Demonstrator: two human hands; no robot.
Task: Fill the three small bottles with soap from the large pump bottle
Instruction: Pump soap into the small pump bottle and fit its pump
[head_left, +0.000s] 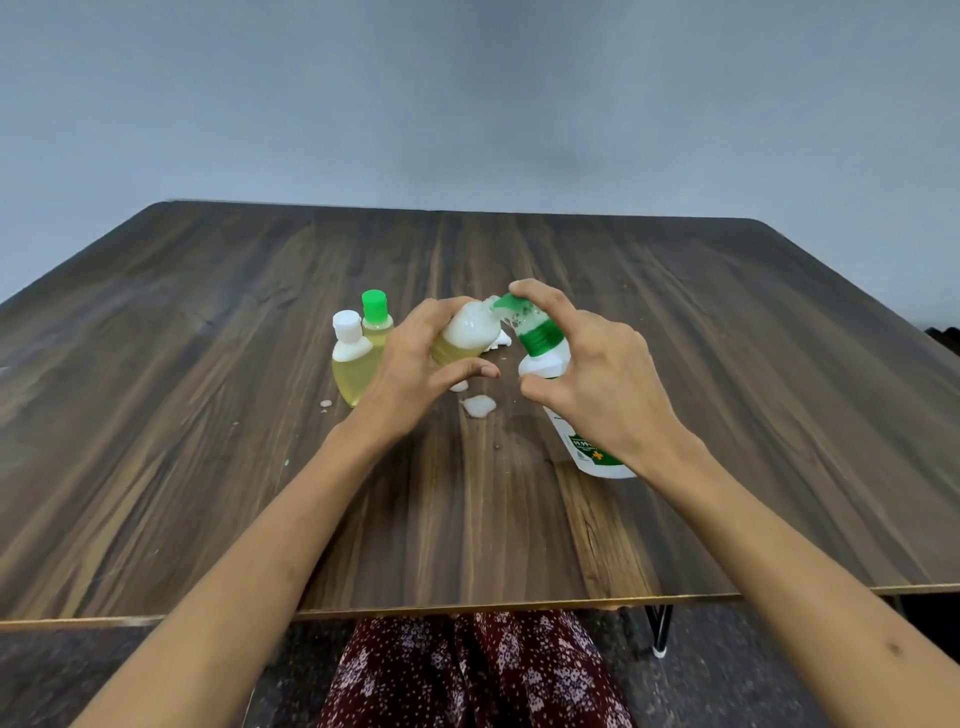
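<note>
Filling: the small clear plastic bottle of yellow soap and white foam (466, 335) is gripped by the curled left hand (421, 364), tilted, neck toward 2 o'clock.
Spout: the green nozzle of the large white pump bottle (545, 358) is met at that neck.
Right hand (597, 379): wrapped round the pump; forefinger laid on the head.
Done: the white-capped small bottle (350, 364) and green-capped small bottle (376, 318) are stood at 9 o'clock on the dark wooden table (208, 364).

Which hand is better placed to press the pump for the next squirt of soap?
The right hand: it grips the large pump bottle with a finger already on the green pump head. The left hand is busy holding the open small bottle at the spout.
</note>
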